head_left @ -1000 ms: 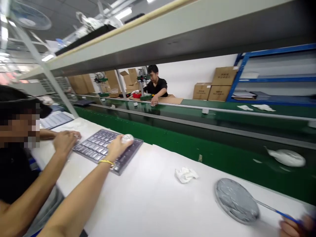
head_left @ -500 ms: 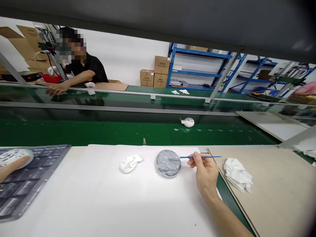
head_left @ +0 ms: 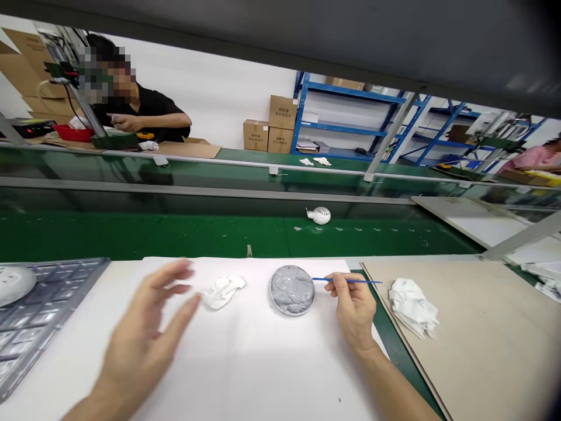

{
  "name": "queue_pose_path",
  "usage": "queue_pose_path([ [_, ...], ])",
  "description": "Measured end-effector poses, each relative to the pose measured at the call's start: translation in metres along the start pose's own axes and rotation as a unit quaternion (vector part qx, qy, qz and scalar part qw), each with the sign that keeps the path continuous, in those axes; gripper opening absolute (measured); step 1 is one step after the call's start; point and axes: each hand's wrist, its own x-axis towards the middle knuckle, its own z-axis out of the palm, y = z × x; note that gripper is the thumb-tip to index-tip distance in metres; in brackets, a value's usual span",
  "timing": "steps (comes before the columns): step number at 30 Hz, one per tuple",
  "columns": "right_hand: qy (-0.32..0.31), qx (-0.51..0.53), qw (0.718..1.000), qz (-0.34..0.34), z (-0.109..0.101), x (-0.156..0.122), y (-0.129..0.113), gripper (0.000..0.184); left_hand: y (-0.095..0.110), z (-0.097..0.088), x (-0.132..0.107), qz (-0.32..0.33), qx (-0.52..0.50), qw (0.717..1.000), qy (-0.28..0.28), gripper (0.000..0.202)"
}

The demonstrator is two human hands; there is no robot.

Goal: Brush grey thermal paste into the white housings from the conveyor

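Between the fingers of my right hand point(head_left: 356, 304) is a thin blue-handled brush point(head_left: 350, 280), held level. Its tip reaches into a round shallow dish point(head_left: 292, 316) of thick grey paste point(head_left: 291, 288). My left hand point(head_left: 146, 333) is over the white paper point(head_left: 245, 362), fingers apart and holding nothing, slightly blurred. Just right of those fingers lies a crumpled white tissue point(head_left: 223, 292). A white rounded plastic part point(head_left: 15, 285) rests on a clear plastic tray point(head_left: 56, 310) at the left edge.
A bigger crumpled cloth point(head_left: 412, 307) lies on a beige board point(head_left: 482, 333) at right. Beyond the paper, a white perforated part point(head_left: 321, 216) sits on the green conveyor belt point(head_left: 210, 237). A co-worker point(head_left: 144, 111) sits across the line. A grey shelf point(head_left: 307, 35) overhangs the top.
My left hand has let go of the white part on the tray and moved right over the paper. The brush stays in the paste. The co-worker's hands have drawn back from the front ledge.
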Motion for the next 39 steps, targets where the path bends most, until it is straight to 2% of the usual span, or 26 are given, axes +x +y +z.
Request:
queue_pose_path([
  [2,-0.004,0.000,1.000,0.004,0.001,0.000,0.000,0.024,0.006,0.026,-0.017,-0.005,-0.058,0.997,-0.057,0.035],
  [5,-0.008,0.007,1.000,0.019,0.002,0.000,-0.004,0.025,0.008,0.047,-0.030,-0.015,-0.103,0.987,-0.120,0.032],
  [8,-0.004,0.019,0.999,0.044,0.002,0.002,-0.008,0.028,0.001,0.050,-0.032,-0.039,-0.122,0.981,-0.143,0.030],
  [12,0.003,0.057,0.993,0.103,0.003,0.004,-0.005,0.032,-0.009,0.050,-0.030,-0.061,-0.133,0.978,-0.147,0.026],
  [17,0.030,0.153,0.967,0.202,0.005,0.008,0.004,0.037,-0.007,0.048,-0.026,-0.098,-0.135,0.973,-0.161,0.026],
  [20,0.045,0.202,0.944,0.255,0.006,0.011,0.002,0.041,0.000,0.042,-0.015,-0.118,-0.134,0.969,-0.168,0.027],
  [22,0.055,0.225,0.933,0.276,0.006,0.012,0.000,0.042,0.005,0.039,0.001,-0.107,-0.110,0.972,-0.180,0.028],
  [25,0.062,0.249,0.921,0.293,0.006,0.013,-0.001,0.044,0.008,0.047,0.041,-0.022,-0.018,0.973,-0.228,0.029],
  [26,0.062,0.255,0.918,0.298,0.006,0.013,-0.001,0.044,0.009,0.055,0.058,0.027,0.029,0.967,-0.252,0.030],
  [28,0.062,0.268,0.912,0.306,0.006,0.014,0.001,0.044,0.011,0.077,0.093,0.134,0.131,0.935,-0.301,0.040],
  [31,0.060,0.281,0.903,0.318,0.006,0.015,0.006,0.044,0.019,0.126,0.140,0.235,0.235,0.877,-0.347,0.059],
  [33,0.059,0.288,0.900,0.321,0.007,0.015,0.008,0.043,0.025,0.161,0.162,0.258,0.260,0.860,-0.355,0.066],
  [35,0.059,0.294,0.899,0.319,0.007,0.015,0.009,0.043,0.032,0.195,0.177,0.275,0.288,0.845,-0.357,0.064],
  [37,0.058,0.297,0.898,0.319,0.007,0.014,0.010,0.043,0.035,0.223,0.186,0.284,0.317,0.832,-0.355,0.052],
  [39,0.054,0.301,0.897,0.320,0.006,0.014,0.012,0.041,0.035,0.244,0.193,0.282,0.344,0.821,-0.357,0.040],
])
